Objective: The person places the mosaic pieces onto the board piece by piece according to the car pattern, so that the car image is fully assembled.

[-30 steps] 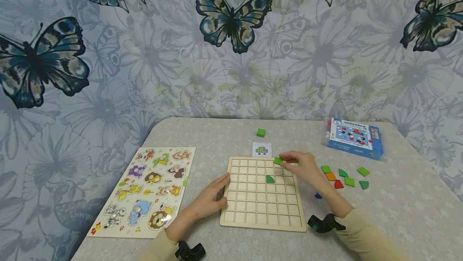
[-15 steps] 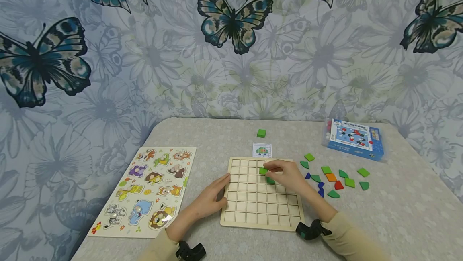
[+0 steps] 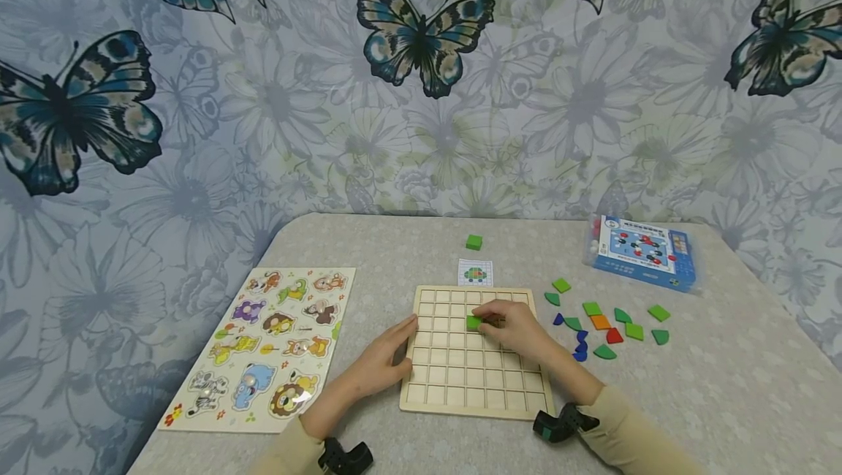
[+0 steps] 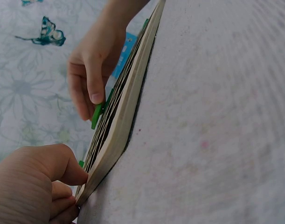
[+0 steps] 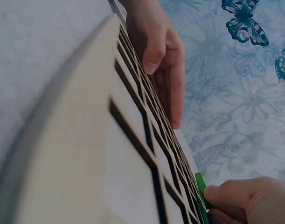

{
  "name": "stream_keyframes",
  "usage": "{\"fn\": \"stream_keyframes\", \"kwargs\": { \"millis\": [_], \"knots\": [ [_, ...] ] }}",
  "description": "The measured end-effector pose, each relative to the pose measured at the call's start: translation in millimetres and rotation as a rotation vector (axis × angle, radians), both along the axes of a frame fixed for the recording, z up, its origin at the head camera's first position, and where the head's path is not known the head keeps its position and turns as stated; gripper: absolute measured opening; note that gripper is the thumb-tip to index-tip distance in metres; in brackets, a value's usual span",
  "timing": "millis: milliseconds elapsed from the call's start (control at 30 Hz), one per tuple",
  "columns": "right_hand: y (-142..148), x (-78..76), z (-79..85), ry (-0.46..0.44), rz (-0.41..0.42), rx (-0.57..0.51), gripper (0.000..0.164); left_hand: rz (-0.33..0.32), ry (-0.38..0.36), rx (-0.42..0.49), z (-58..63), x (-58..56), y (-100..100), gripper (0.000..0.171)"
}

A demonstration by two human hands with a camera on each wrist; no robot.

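Tile [image 3: 473, 324], green and square, sits pinched between the thumb and fingers of the right hand [image 3: 509, 325] over the upper middle of the wooden board [image 3: 460, 381], tilted rather than flat in the left wrist view; to seat it well, one would best square its sides to the grid lines, then lower the raised edge and press lightly, since a slanted push could skid it into the darker green piece [image 5: 202, 215] just beside it. The left hand [image 3: 381, 364] rests against the board's left edge, thumb spread apart from fairly straight fingers, and a steady, light touch there should keep the board from sliding. What stands in the way is mostly the right hand itself, which hides that darker piece and several cells from above (the wrist views help here). Past the board's far edge lies a small card [image 3: 475, 272] with a printed figure, and a green block [image 3: 473, 242] beyond it; loose pieces [image 3: 634, 331] in green, orange, red and blue are scattered to the right, a blue box [image 3: 645, 252] is farther back, and an animal puzzle [image 3: 276, 358] lies on the left, close to the left sleeve [image 3: 286, 453]
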State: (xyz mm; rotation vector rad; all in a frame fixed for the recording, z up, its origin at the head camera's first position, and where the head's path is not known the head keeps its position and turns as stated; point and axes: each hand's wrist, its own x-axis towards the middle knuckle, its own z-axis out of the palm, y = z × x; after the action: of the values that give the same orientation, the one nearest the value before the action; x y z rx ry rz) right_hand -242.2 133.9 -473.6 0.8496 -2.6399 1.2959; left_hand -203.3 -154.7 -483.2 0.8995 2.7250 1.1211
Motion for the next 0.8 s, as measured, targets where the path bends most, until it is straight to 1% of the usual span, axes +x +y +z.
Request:
{"fn": "stream_keyframes", "kwargs": {
  "millis": [167, 300, 567, 800],
  "knots": [
    [-1.6, 1.5, -1.2, 0.081, 0.001, 0.070, 0.027, -0.001, -0.005, 0.003, 0.9, 0.1, -0.3, 0.067],
    [-1.9, 1.6, -2.3, 0.118, 0.005, 0.100, 0.028, -0.001, -0.006, 0.001, 1.6, 0.3, -0.3, 0.067],
    [-1.3, 1.8, -2.1, 0.123, -0.019, 0.145, 0.028, 0.002, 0.001, -0.003, 2.0, 0.5, -0.1, 0.066],
    [-1.1, 1.1, -3.6, 0.129, -0.018, 0.148, 0.029, -0.001, 0.005, -0.002, 0.8, 0.2, -0.3, 0.066]
  ]
}}
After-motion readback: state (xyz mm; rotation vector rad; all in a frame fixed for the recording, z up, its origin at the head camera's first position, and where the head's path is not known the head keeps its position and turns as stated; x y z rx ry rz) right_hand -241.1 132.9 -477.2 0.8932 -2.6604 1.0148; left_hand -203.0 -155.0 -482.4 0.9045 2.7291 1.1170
